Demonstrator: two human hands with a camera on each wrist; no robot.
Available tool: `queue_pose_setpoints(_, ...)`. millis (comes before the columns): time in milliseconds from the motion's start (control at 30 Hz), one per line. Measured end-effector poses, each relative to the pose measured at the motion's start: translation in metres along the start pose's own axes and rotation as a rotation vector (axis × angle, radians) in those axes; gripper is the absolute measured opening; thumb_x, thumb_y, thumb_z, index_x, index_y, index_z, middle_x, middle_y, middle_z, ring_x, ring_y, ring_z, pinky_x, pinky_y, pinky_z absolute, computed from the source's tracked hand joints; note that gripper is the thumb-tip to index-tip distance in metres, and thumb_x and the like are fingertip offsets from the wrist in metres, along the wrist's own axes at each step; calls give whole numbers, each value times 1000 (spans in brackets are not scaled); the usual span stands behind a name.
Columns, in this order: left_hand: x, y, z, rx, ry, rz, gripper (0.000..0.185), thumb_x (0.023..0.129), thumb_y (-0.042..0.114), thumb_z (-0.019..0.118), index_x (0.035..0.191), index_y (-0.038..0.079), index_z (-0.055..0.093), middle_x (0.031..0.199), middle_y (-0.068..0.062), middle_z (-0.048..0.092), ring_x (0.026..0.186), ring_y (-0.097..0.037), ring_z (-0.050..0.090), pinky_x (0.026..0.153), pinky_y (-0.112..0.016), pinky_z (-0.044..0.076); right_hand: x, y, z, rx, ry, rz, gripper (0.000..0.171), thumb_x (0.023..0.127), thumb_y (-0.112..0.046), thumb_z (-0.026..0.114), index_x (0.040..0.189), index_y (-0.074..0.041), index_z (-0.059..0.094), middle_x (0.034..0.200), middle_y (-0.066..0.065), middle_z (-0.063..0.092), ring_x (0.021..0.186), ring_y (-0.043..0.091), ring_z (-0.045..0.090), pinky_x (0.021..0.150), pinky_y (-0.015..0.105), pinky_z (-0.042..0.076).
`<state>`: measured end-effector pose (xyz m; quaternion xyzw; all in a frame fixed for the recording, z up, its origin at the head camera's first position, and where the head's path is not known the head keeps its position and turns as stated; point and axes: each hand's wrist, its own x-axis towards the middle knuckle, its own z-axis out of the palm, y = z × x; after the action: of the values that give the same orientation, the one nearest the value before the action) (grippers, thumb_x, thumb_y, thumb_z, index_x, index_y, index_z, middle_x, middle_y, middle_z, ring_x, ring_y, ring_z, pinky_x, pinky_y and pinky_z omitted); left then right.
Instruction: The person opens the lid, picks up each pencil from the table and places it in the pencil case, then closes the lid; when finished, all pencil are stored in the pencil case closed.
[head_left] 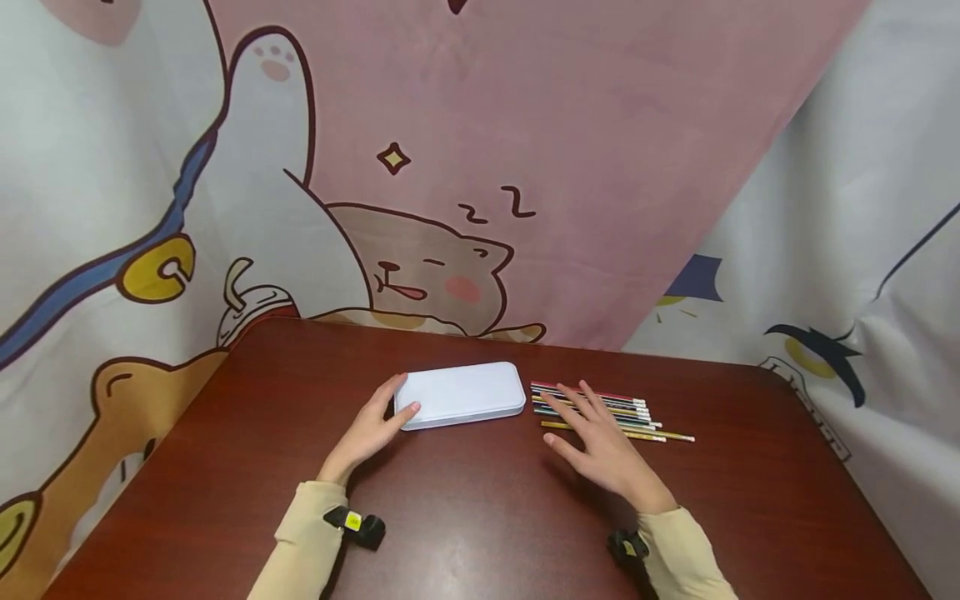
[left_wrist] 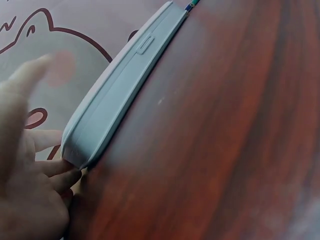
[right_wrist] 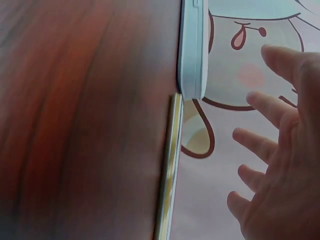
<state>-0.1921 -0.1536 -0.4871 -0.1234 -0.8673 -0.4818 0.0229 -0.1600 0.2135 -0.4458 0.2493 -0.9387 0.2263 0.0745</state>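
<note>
While the left hand (head_left: 369, 435) rests at the short left end of the white pencil case (head_left: 461, 394), its fingers (head_left: 392, 390) are loosely spread and fairly straight: the thumb tip touches the case's near left corner and the other fingers lie along that end edge, none curling around it. In the left wrist view the fingertips (left_wrist: 64, 176) meet the rounded corner of the case (left_wrist: 117, 92), whose lid is closed with a small latch showing on its long side. From the left hand, the case lies at about one o'clock, flat on the dark red counter (head_left: 465, 517), long side facing the person. Just beside its right end, at three o'clock from it, a row of coloured pencils (head_left: 600, 411) lies side by side on the counter. The right hand (head_left: 603, 446) is over their left part, fingers (head_left: 581, 400) straight and fanned apart, gripping nothing; whether the fingertips touch the pencils I cannot tell. In the right wrist view the spread fingers (right_wrist: 267, 107) appear apart from the pencils (right_wrist: 171, 165).
</note>
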Motion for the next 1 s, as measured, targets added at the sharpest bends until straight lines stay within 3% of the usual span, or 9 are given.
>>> queue_pose_setpoints(100, 0, 0, 2, 55, -19, 35, 83, 84, 31, 75, 148, -1, 33, 152, -28, 26, 139, -39, 26, 108, -56, 24, 7, -4, 6, 10, -12, -8, 61, 93, -43, 61, 145, -17, 46, 149, 13, 39, 143, 39, 16, 107, 64, 17)
queue_pose_setpoints(267, -1, 2, 4, 49, -19, 48, 92, 75, 25, 84, 148, 1, 33, 152, -27, 26, 140, -39, 25, 108, -56, 25, 20, -10, 15, 34, -48, 3, 61, 93, -45, 59, 146, -19, 45, 150, 12, 38, 143, 37, 16, 107, 63, 18)
queue_pose_setpoints(467, 0, -1, 4, 75, 13, 27, 86, 75, 15, 84, 147, 5, 38, 151, -25, 30, 138, -38, 29, 108, -54, 26, 36, -23, 27, 44, -80, -36, 59, 93, -44, 59, 146, -22, 46, 148, 14, 40, 142, 37, 19, 109, 60, 18)
queue_pose_setpoints(700, -1, -3, 3, 68, 9, 10, 84, 77, 19, 84, 148, 9, 39, 152, -22, 31, 139, -36, 30, 109, -53, 25, 56, -38, 40, 53, -87, -127, 53, 94, -40, 60, 141, -16, 52, 145, 15, 44, 140, 39, 24, 109, 60, 19)
queue_pose_setpoints(867, -2, -4, 1, 42, 8, 21, 83, 77, 23, 83, 147, 10, 41, 151, -21, 32, 138, -36, 31, 109, -53, 26, 68, -46, 48, 74, -87, -169, 49, 94, -36, 62, 137, -14, 56, 143, 16, 46, 138, 39, 29, 109, 60, 18)
queue_pose_setpoints(1000, -3, -6, -2, -47, 37, 18, 78, 77, 18, 83, 145, 10, 45, 150, -20, 36, 137, -34, 33, 110, -51, 25, 76, -50, 54, 83, -72, -198, 50, 91, -33, 68, 136, -14, 58, 142, 15, 47, 136, 37, 34, 110, 60, 15)
